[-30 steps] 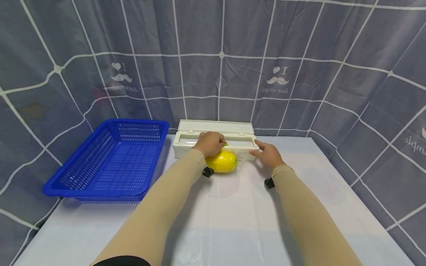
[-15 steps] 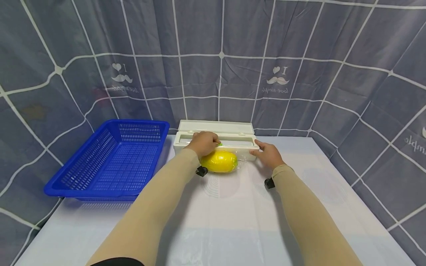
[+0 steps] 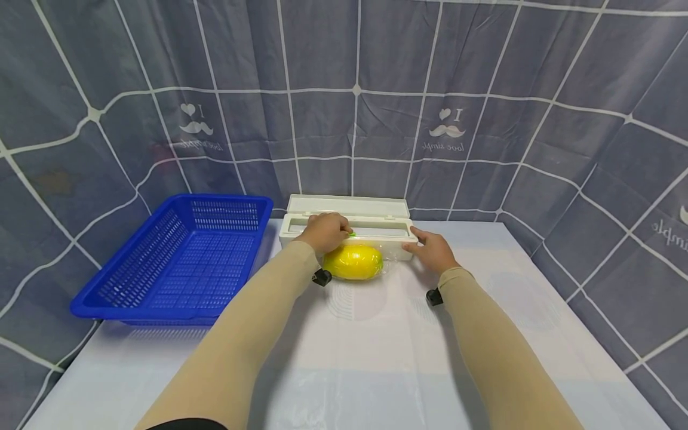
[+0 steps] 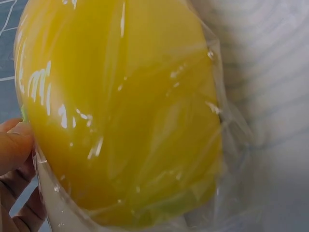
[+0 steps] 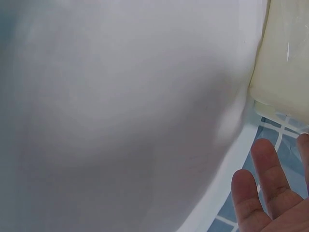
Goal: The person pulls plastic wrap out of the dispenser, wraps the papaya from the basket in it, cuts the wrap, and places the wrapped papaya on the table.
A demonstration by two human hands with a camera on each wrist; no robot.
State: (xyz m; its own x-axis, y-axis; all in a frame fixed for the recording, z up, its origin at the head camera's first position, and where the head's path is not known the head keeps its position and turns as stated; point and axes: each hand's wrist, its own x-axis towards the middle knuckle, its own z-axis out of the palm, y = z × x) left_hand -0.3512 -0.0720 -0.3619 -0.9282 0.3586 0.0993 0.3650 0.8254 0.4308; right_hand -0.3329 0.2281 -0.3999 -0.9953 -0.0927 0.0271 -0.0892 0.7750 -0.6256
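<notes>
A long cream cling film dispenser [image 3: 371, 248] lies across the back of the table, its lid [image 3: 349, 205] raised. My left hand [image 3: 325, 232] pinches the small green slide cutter [image 3: 352, 235] on its front top edge. At the right end, my right hand [image 3: 432, 251] holds the dispenser, thumb on the front face and a finger at the top corner; in the right wrist view its other fingers [image 5: 270, 169] stretch out past the end. A yellow, oval, fruit-like thing [image 3: 353, 262], greenish at one end, lies against the front under clear film [image 4: 231, 130].
To the left stands a blue plastic basket [image 3: 183, 310] with perforated walls. A grey curtain [image 3: 322, 125] with white lines hangs close behind the table [image 3: 387, 358] and along its right side.
My left hand and the green slide cutter have moved a little to the left along the dispenser, baring more of the yellow thing. My right hand stays at the right end.
</notes>
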